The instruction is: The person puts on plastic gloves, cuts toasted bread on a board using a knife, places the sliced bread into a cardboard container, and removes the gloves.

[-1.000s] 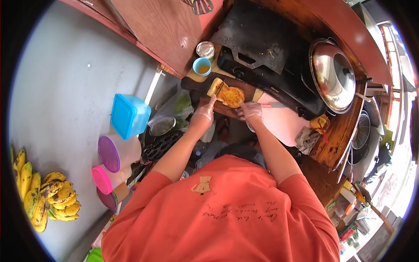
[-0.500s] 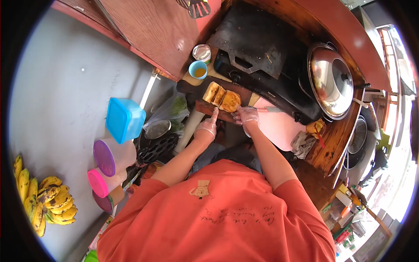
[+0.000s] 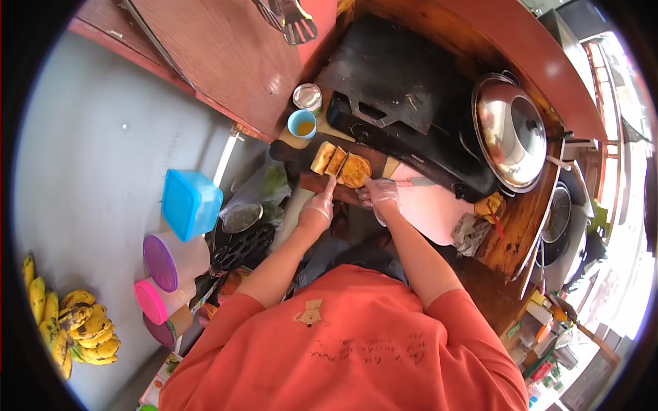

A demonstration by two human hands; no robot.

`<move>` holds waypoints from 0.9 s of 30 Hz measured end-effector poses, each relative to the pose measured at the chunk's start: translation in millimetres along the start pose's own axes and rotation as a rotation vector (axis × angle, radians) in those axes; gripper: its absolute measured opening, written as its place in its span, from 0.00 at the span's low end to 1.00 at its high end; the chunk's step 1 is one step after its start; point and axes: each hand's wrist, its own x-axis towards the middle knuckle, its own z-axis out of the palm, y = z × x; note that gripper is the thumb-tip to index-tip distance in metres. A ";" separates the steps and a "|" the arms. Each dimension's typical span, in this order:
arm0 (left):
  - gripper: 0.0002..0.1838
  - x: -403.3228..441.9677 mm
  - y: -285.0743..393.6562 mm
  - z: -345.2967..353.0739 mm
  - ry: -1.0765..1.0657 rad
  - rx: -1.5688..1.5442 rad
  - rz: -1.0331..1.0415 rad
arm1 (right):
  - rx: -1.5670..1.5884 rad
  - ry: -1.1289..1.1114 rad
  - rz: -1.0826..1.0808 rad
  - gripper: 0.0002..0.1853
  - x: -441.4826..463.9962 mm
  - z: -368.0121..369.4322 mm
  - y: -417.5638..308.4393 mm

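Observation:
Golden toasted bread [image 3: 354,170] lies in several pieces on a dark wooden board [image 3: 314,181]. My left hand [image 3: 317,208], in a clear plastic glove, is closed with its index finger stretched toward the bread. Beyond that fingertip a thin dark line runs between two pieces; it looks like a knife blade, with the handle hidden in my palm. My right hand [image 3: 379,194], also gloved, has its fingers bent against the right end of the bread. Another knife [image 3: 413,181] rests on the pink cutting board [image 3: 428,209], just right of that hand.
Behind the board stands a black griddle stove [image 3: 391,89], with a lidded wok [image 3: 510,133] on its right. A blue cup [image 3: 301,125] and a tin can [image 3: 307,98] stand at the back left. Plastic containers [image 3: 192,205] and bananas [image 3: 86,329] are at the left.
The view has shifted slightly, so the scene sits a little lower and further left. Both hands stay at the bread, with the left index finger still at the line between the pieces.

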 end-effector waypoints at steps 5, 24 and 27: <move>0.40 14.2 -37.3 22.8 0.143 0.074 0.381 | -0.025 -0.041 -0.001 0.16 12.1 0.7 2.1; 0.43 -6.8 35.5 18.1 0.051 0.071 0.028 | -0.905 0.023 -0.598 0.11 66.9 -5.3 54.6; 0.45 1.0 32.5 22.4 0.113 0.068 0.074 | -1.411 0.081 -0.758 0.14 21.1 -6.1 15.6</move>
